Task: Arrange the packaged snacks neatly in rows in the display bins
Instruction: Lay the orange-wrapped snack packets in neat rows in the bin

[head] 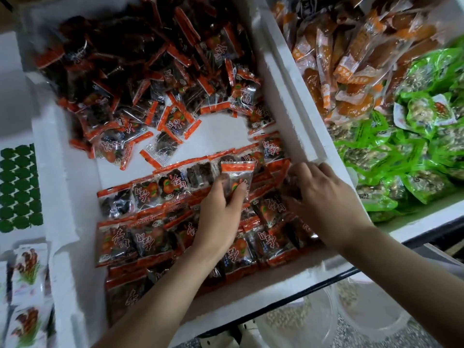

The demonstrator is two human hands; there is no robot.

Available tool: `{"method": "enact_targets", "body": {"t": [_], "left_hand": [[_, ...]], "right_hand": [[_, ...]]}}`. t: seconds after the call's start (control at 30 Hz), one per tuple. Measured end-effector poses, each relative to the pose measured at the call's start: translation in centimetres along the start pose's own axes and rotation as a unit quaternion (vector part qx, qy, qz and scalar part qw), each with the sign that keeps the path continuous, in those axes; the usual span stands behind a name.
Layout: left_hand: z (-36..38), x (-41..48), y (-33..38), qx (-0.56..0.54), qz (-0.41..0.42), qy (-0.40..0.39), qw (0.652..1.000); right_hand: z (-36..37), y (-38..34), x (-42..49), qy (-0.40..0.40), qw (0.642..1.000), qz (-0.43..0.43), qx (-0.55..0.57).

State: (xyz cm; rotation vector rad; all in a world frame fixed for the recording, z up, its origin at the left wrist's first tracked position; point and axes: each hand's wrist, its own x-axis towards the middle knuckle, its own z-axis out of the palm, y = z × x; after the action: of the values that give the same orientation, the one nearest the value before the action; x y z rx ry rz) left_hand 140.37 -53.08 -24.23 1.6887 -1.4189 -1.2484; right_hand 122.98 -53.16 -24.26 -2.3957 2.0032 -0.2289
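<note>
A white foam display bin point(296, 116) holds red-and-clear snack packets. Those at the near end lie in neat rows point(140, 237); a loose heap point(140, 71) fills the far end. My left hand point(221, 217) pinches one red-edged snack packet point(237, 178) upright above the rows. To its right, my right hand point(324, 197) reaches into the bin's right near corner, fingers curled down onto the packets point(292, 187) there. Whether it grips one is hidden.
The bin to the right holds orange packets point(351, 59) and green packets point(414, 151). Left of the foam bin are a white sheet with green round shapes point(20, 187) and white packets point(27, 292). Clear tubs point(374, 310) sit below the shelf edge.
</note>
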Motion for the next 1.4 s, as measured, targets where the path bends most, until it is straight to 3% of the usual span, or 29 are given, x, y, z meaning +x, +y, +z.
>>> {"method": "enact_targets", "body": {"t": [0.17, 0.4, 0.57, 0.73, 0.93, 1.07, 1.27, 1.4], "left_hand": [[-0.3, 0.0, -0.5, 0.011, -0.011, 0.008, 1.000], [-0.8, 0.0, -0.8, 0.002, -0.005, -0.006, 1.000], [-0.9, 0.0, -0.9, -0.005, -0.002, -0.011, 1.000], [-1.0, -0.1, -0.9, -0.011, 0.003, -0.013, 1.000], [-1.6, -0.4, -1.1, -0.025, -0.006, -0.007, 1.000], [-1.7, -0.7, -1.2, -0.037, -0.022, -0.014, 0.999], [-1.7, -0.7, -1.0, -0.078, -0.065, -0.042, 0.994], [-1.6, -0.4, -1.0, -0.089, -0.044, -0.026, 0.995]], "right_hand": [[1.9, -0.3, -0.5, -0.044, 0.994, -0.049, -0.085], [1.1, 1.2, -1.6, -0.015, 0.992, -0.127, -0.017], [1.3, 0.9, -0.8, 0.009, 0.994, -0.106, -0.038], [1.4, 0.5, -0.8, -0.018, 0.994, -0.103, -0.040], [1.9, 0.3, -1.3, -0.067, 0.962, -0.264, -0.014], [2.6, 0.1, -0.6, -0.017, 0.972, -0.232, -0.020], [3.1, -0.5, 0.2, -0.005, 0.982, -0.179, -0.054], [1.6, -1.7, 0.3, 0.006, 0.985, -0.164, 0.047]]}}
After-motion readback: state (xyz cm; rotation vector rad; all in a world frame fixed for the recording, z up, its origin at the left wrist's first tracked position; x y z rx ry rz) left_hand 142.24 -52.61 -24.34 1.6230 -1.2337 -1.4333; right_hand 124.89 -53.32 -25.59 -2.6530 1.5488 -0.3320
